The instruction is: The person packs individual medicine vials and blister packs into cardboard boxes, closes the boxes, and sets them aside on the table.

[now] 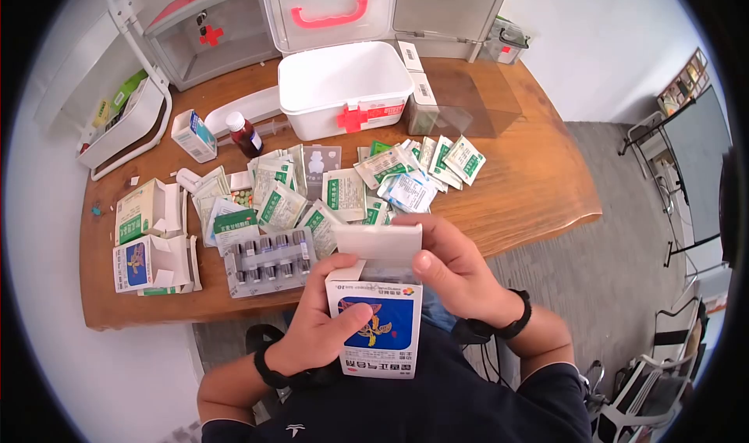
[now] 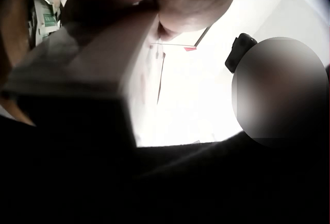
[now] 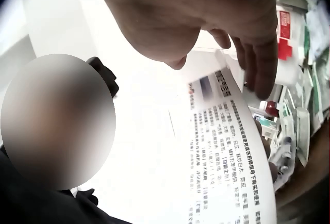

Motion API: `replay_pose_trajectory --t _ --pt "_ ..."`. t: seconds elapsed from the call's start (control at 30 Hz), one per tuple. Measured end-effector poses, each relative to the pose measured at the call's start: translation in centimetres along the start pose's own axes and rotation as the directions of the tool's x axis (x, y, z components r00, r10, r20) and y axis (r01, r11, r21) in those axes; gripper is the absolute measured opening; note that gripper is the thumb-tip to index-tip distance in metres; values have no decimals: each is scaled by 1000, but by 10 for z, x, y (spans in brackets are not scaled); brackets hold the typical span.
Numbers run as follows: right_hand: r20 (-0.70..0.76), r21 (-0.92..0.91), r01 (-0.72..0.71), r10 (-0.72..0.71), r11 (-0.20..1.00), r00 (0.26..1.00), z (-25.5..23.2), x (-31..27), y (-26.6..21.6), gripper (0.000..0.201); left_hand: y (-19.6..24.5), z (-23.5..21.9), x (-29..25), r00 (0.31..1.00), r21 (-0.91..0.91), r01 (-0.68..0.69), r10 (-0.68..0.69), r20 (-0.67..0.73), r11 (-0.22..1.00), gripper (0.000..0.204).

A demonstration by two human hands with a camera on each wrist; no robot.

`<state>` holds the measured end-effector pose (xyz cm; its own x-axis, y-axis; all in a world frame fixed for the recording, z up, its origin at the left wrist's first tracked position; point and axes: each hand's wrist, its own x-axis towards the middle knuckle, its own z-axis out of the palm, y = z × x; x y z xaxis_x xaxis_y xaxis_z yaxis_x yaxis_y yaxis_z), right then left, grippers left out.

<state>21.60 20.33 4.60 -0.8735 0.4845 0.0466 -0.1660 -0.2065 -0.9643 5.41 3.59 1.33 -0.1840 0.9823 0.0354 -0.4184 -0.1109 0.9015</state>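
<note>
A white medicine box [image 1: 376, 330] with a blue picture panel is in front of the person's chest, its top flap [image 1: 380, 240] raised. The left hand [image 1: 324, 322] grips the box by its side, thumb across the blue panel. At the open end, the right hand [image 1: 460, 275] holds the flap, fingers behind it and thumb near its right edge. The right wrist view shows the box's printed side [image 3: 227, 146] below this hand. Beyond the box, a plastic tray of small dark-capped vials [image 1: 271, 263] lies on the table beside many green-and-white sachets [image 1: 343, 193].
A white first-aid bin [image 1: 343, 84] with a red cross stands open at the back. Left of it are a brown bottle [image 1: 244, 135] and a small upright box [image 1: 194, 136]. Opened cartons [image 1: 152, 263] lie at the wooden table's left [image 1: 530, 185]. A white basket [image 1: 129, 127] stands behind them.
</note>
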Motion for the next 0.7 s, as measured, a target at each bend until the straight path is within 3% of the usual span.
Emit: replay_pose_trajectory --t 0.03,0.07,0.17,0.2,0.23,0.3,0.5,0.7 --pt "55 -64 -12 15 998 998 0 1 2 40 0 -3 -1 999 1 18 -18 27 1000 60" --pt "85 -204 78 -62 976 994 0 3 5 30 1 -6 -2 998 6 37 -37 52 999 55" --pt "85 -272 125 -105 954 991 7 1 1 22 8 -15 -4 990 -124 144 -144 5 982 53" --pt "93 -253 157 -138 955 986 7 2 4 22 12 -9 -1 999 -83 42 -44 -21 996 45" --pt "99 -251 155 -134 956 986 7 2 3 22 10 -8 -1 999 -84 40 -42 -28 996 45" --pt "148 -369 249 -208 896 967 7 4 1 20 7 -8 1 993 -45 -92 88 -83 995 37" --pt "131 -327 160 -123 931 984 8 8 -7 15 22 -9 5 1000 -6 -29 29 7 1000 31" --pt "198 -348 225 -164 910 966 11 14 -8 15 15 -15 3 999 -86 21 -23 -22 996 23"
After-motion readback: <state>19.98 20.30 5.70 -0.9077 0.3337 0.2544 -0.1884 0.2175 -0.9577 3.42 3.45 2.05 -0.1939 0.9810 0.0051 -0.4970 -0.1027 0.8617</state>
